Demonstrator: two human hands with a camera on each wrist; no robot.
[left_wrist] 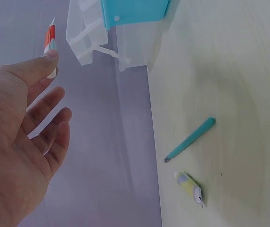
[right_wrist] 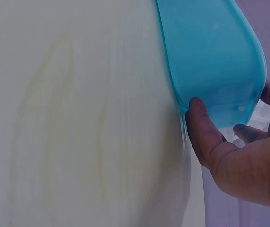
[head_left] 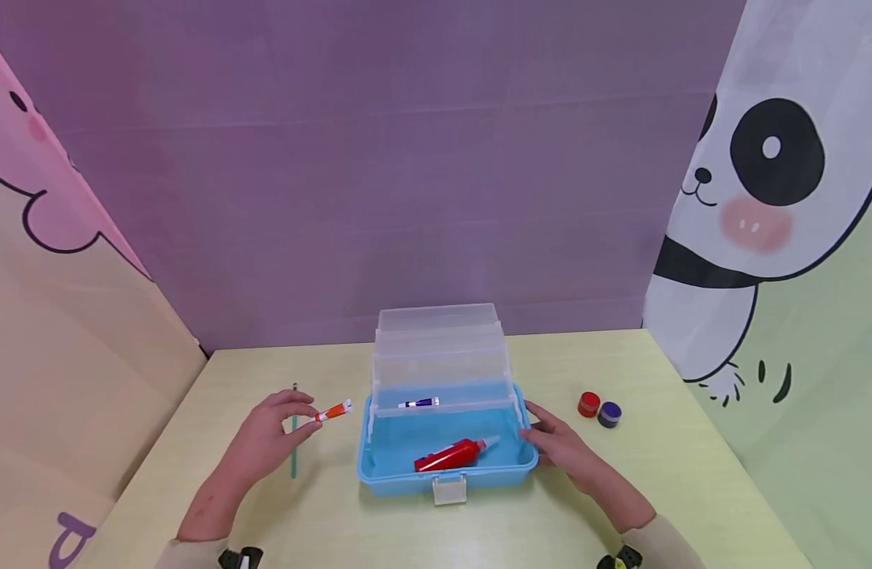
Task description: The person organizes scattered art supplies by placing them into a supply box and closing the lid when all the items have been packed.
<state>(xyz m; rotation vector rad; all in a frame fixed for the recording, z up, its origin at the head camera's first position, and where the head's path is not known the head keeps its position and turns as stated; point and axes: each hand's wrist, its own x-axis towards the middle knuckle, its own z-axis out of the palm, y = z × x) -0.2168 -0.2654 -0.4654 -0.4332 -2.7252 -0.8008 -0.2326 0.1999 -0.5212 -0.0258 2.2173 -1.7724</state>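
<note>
My left hand point(head_left: 268, 442) pinches an orange-and-white paint tube point(head_left: 334, 411) between thumb and forefinger, left of the blue storage box point(head_left: 379, 488). In the left wrist view, the other fingers of that hand are loosely bent beside the tube point(left_wrist: 50, 40). My right hand point(head_left: 564, 450) holds the box by its right end, thumb at the rim, fingers against the end wall point(right_wrist: 210, 71). The box's clear lid point(head_left: 439, 336) stands raised at the back. Inside lies a red bottle point(head_left: 450, 456) with a pale nozzle. A small purple-and-white tube point(head_left: 419, 403) shows toward the back of the box.
A teal pen-like stick point(head_left: 294, 454) lies on the table point(head_left: 322, 521), partly behind my left hand. Close to it in the left wrist view is a yellowish tube point(left_wrist: 189, 187). A red pot point(head_left: 588, 405) and a purple pot point(head_left: 610, 415) stand right of the box.
</note>
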